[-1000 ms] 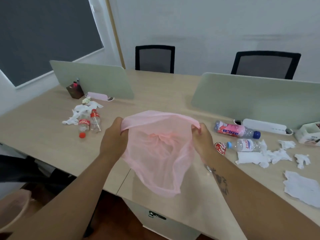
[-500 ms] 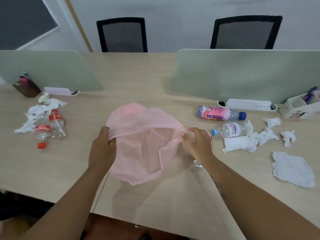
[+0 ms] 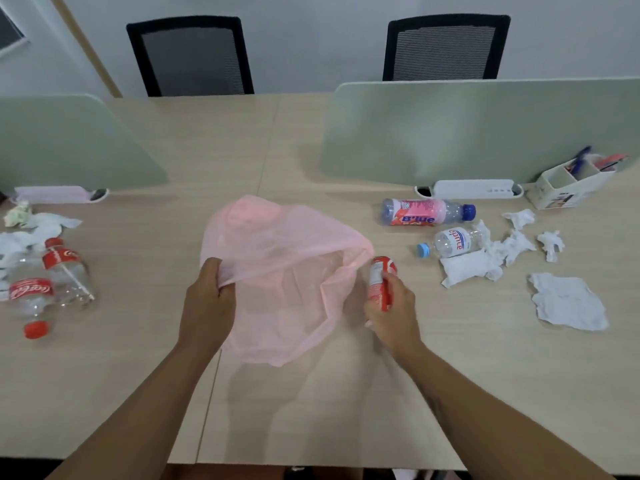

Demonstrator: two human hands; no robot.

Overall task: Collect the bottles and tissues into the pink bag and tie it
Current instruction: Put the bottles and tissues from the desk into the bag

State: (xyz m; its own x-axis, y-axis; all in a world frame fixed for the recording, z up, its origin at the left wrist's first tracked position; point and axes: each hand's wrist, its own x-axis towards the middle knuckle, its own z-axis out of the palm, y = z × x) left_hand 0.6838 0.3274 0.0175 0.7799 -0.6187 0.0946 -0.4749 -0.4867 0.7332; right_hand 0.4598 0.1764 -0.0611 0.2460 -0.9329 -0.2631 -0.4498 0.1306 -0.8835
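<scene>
the thin translucent pink plastic bag point(image 3: 287, 271) lay crumpled on the pale wooden tabletop point(image 3: 311, 403), mouth facing the person, with nothing visibly inside, so the collecting had barely begun and the tying was still to come. the left hand point(image 3: 207, 303) was closed on the bag's near left rim, lifting it open. the right hand point(image 3: 391, 313) was wrapped around a small red-labelled clear bottle point(image 3: 379, 282) just right of the bag's mouth; its white lettering was too curled to read. farther right of the bag lay a pink-labelled bottle with a blue cap point(image 3: 427, 212) reading "b'lue", a clear water bottle with a light blue cap point(image 3: 450, 242) whose print was illegible, and crumpled white tissues point(image 3: 512, 247). left of the bag lay two clear bottles with red coca-cola-style labels point(image 3: 48, 278), a loose red cap point(image 3: 35, 329) and more white tissues point(image 3: 38, 226).
</scene>
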